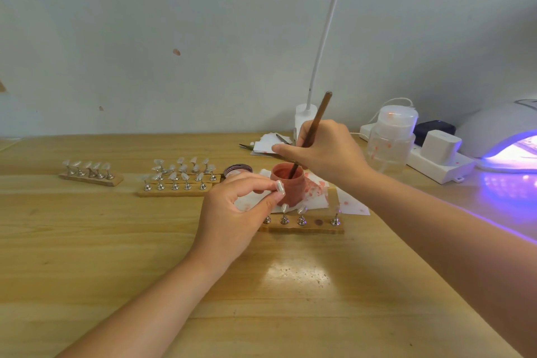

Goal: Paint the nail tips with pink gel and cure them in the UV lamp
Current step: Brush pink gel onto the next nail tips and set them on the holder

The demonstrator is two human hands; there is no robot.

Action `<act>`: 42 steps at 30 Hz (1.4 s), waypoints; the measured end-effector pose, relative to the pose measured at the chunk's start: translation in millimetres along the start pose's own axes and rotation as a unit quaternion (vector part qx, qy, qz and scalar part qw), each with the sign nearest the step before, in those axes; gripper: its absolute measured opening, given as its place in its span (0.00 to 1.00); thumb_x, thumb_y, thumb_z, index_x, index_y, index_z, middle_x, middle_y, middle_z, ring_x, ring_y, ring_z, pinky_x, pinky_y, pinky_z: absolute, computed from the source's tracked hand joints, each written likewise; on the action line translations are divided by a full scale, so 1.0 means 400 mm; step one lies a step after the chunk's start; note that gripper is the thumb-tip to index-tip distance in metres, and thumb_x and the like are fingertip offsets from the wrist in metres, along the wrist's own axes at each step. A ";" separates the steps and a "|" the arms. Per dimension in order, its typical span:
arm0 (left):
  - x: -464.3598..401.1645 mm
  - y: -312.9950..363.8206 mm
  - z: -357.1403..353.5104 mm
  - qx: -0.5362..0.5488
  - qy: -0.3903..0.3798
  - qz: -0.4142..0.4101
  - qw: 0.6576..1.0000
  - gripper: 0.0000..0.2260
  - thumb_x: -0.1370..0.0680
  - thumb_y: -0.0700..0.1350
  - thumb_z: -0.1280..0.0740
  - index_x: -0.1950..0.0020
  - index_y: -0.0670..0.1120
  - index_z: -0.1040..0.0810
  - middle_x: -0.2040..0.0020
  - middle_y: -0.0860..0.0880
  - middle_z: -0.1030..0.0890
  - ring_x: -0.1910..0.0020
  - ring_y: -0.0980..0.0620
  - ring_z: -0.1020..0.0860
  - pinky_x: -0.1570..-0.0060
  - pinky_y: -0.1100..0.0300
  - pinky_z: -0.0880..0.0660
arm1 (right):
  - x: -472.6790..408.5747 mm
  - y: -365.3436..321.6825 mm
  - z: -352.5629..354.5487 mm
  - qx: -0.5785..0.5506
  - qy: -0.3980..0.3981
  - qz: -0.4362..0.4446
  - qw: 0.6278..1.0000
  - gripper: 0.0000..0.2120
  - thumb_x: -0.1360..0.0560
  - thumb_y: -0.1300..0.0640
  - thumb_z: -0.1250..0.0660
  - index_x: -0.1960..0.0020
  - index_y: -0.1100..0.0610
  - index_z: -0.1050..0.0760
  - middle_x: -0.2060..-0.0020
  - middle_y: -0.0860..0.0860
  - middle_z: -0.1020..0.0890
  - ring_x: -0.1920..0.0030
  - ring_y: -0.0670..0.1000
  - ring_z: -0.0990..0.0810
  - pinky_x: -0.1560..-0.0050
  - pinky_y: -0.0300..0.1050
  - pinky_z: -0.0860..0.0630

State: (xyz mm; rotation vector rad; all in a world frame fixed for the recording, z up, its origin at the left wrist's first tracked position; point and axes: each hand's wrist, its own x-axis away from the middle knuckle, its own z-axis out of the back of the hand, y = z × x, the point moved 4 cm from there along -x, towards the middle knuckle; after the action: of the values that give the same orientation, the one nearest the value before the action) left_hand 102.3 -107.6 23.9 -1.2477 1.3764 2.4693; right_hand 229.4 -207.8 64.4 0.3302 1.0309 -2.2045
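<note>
While the right hand [322,151] dips a brush [312,128] into the pink gel jar [287,186] on the tabletop [116,241], the left hand [235,212] holds a nail tip [279,186] in a pinching grip beside it

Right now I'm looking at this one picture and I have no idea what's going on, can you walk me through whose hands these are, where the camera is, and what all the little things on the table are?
There is no machine here. A person wears a camera on the head, so you look down along their own two arms at a wooden table.

The right hand holds a brown brush, its tip dipped into a small jar of pink gel. The left hand pinches one nail tip on its little stand.

Just in front lies a wooden strip with more metal stands, one spot vacant. Further left are three more strips of stands carrying nail tips. Stained paper lies under the jar.

At the far right, the white dome glowing purple is the UV lamp, beside a power strip and a clear bottle.
</note>
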 end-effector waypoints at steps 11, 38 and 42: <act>-0.001 0.002 0.001 -0.002 -0.003 -0.014 1.000 0.15 0.33 0.35 0.27 0.63 0.56 0.21 0.64 0.62 0.20 0.55 0.68 0.23 0.53 0.78 0.33 | -0.010 0.001 0.000 -0.018 0.016 -0.007 1.000 0.23 0.32 0.43 0.28 0.69 0.63 0.28 0.77 0.49 0.28 0.70 0.51 0.26 0.67 0.46 0.31; 0.001 -0.005 0.000 -0.006 -0.005 0.007 1.000 0.16 0.32 0.36 0.27 0.63 0.58 0.21 0.64 0.66 0.20 0.55 0.68 0.24 0.53 0.77 0.33 | -0.005 0.067 0.074 -0.113 0.111 -0.081 0.984 0.20 0.32 0.44 0.28 0.74 0.52 0.32 0.83 0.42 0.32 0.75 0.44 0.32 0.68 0.41 0.34; 0.001 -0.004 0.000 -0.010 -0.006 0.007 1.000 0.16 0.32 0.36 0.27 0.62 0.59 0.22 0.63 0.68 0.21 0.55 0.69 0.24 0.53 0.78 0.34 | 0.006 0.076 0.063 -0.112 0.110 -0.086 0.984 0.21 0.32 0.44 0.28 0.75 0.52 0.33 0.85 0.41 0.32 0.78 0.40 0.33 0.70 0.38 0.36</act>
State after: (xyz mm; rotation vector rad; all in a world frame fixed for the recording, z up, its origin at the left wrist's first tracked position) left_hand 102.7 -106.8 22.3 -1.2301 1.3669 2.5014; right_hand 249.2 -242.1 62.0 0.4010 1.4641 -2.2086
